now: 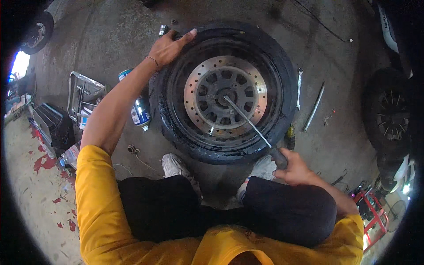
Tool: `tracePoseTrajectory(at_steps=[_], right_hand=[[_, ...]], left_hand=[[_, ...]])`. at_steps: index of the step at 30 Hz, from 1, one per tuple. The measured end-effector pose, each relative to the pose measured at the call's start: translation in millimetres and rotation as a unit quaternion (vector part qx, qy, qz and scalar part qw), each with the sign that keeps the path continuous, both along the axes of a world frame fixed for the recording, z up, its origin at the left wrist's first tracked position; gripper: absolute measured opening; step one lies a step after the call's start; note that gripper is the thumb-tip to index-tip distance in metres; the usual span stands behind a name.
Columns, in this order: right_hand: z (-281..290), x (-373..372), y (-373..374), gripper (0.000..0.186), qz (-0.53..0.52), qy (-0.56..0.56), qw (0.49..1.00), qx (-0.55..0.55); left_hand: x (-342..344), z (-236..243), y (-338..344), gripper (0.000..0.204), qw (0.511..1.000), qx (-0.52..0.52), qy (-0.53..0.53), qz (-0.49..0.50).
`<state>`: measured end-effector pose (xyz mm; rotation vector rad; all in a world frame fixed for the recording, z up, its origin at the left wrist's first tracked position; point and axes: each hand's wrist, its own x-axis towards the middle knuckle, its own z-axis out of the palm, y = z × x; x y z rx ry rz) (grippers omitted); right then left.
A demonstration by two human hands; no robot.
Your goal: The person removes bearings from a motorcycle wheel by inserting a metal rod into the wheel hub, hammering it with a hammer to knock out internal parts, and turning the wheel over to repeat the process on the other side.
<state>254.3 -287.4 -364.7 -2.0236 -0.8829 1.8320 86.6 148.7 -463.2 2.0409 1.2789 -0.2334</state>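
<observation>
A motorcycle wheel (282, 84) lies flat on the floor before me, its tyre wet-looking and a drilled brake disc (193, 106) facing up. My right hand (295, 168) is closed round the dark handle of a long screwdriver (249, 121). The shaft slants up to the left, with its tip at the wheel's hub (216, 95). At the tyre's far left edge, my left hand (170, 47) grips the rubber, thumb stretched along it and the other fingers partly hidden. A chrome socket-like piece (163, 30) shows right beside that hand.
Right of the wheel lie a combination wrench (300, 88), a metal bar (314, 106) and a small dark bottle (290, 136). Blue spray cans (140, 112) and a metal rack (81, 90) are on the left. Another wheel (391, 112) stands far right. My shoes (176, 168) flank the near edge.
</observation>
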Motion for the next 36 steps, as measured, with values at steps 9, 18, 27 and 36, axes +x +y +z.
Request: tracePoseTrajectory(at_steps=[9,18,27,36], right_hand=[[2.6,5.0,6.6,0.043,-0.022,0.042,0.999,-0.018],[4.7,-3.7,-2.3,0.043,0.024,-0.069,0.995,0.066],[-11.2,-1.4,-14.7,0.043,0.009,-0.044,0.995,0.086],[1.2,-0.5,1.6,0.041,-0.043,-0.001,0.999,0.009]], left_hand=[[-2.6,-1.7,0.4,0.117,1.000,0.013,-0.018,0.008],[-0.4,4.2,-4.2,0.120,0.999,0.008,-0.048,-0.007],[3.1,4.1,-1.5,0.112,1.000,-0.006,-0.018,-0.004],[2.8,1.1,-0.9,0.105,0.999,0.035,-0.029,-0.001]])
